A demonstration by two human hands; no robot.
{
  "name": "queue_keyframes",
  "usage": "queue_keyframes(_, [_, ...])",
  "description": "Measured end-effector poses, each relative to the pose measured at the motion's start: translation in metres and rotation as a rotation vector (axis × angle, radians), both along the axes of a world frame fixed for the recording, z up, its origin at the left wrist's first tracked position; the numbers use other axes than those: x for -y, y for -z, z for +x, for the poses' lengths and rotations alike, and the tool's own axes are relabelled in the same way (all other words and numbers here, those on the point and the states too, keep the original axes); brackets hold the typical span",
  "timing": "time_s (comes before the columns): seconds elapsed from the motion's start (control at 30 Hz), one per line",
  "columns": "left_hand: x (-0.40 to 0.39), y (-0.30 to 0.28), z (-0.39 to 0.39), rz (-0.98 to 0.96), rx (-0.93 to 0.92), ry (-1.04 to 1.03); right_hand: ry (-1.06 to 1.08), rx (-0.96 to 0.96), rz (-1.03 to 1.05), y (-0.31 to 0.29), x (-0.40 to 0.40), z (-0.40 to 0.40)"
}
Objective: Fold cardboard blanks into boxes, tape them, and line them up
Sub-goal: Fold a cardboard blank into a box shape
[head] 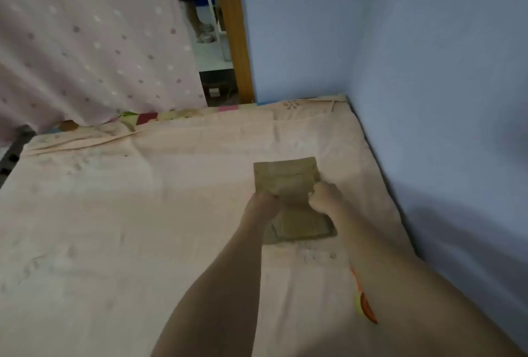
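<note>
A brown cardboard blank [285,176] is held a little above a pale pink bedsheet [143,214], right of the middle of the head view. My left hand [261,204] grips its left edge and my right hand [325,195] grips its right edge, fingers curled on both. Directly below my hands, a small stack of flat cardboard blanks [303,228] lies on the sheet, partly hidden by my wrists. The picture is blurred, so folds and tape on the blank are hard to make out.
A blue wall [428,71] runs close along the right side and back of the bed. A dotted pink curtain [85,42] hangs at the back left, beside a wooden post [231,28]. An orange and yellow object [365,305] lies on the sheet by my right forearm.
</note>
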State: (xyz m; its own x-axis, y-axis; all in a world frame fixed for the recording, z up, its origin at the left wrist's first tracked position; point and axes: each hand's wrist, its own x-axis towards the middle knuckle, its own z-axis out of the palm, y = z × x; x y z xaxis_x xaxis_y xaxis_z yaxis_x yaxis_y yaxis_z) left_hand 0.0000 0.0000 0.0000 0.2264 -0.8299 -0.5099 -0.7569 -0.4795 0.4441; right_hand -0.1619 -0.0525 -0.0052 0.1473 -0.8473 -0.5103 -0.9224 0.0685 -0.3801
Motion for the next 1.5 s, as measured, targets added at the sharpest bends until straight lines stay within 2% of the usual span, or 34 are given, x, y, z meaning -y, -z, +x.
queue_keyframes(0.2, [0.024, 0.029, 0.007, 0.12, -0.113, -0.13, 0.163, -0.028, 0.128, 0.03, 0.01, 0.0])
queue_keyframes(0.53, [0.041, 0.056, 0.017, 0.189, -0.354, -0.391, 0.393, 0.091, 0.22, 0.061, 0.025, -0.004])
queue_keyframes(0.77, [0.041, 0.07, 0.023, 0.158, -0.395, -0.505, 0.489, 0.161, 0.234, 0.064, 0.03, -0.005])
queue_keyframes(0.9, [0.04, 0.072, 0.03, 0.13, -0.428, -0.544, 0.558, 0.282, 0.216, 0.061, 0.033, -0.006])
queue_keyframes(1.03, [0.034, 0.07, 0.036, 0.074, -0.468, -0.554, 0.554, 0.377, 0.195, 0.061, 0.033, -0.012])
queue_keyframes(1.23, [0.013, 0.047, 0.036, 0.016, -0.544, -0.581, 0.501, 0.478, 0.136, 0.03, 0.019, -0.014])
queue_keyframes(1.5, [-0.037, 0.011, 0.042, -0.054, -0.669, -0.584, 0.278, 0.496, -0.045, -0.003, -0.004, -0.014])
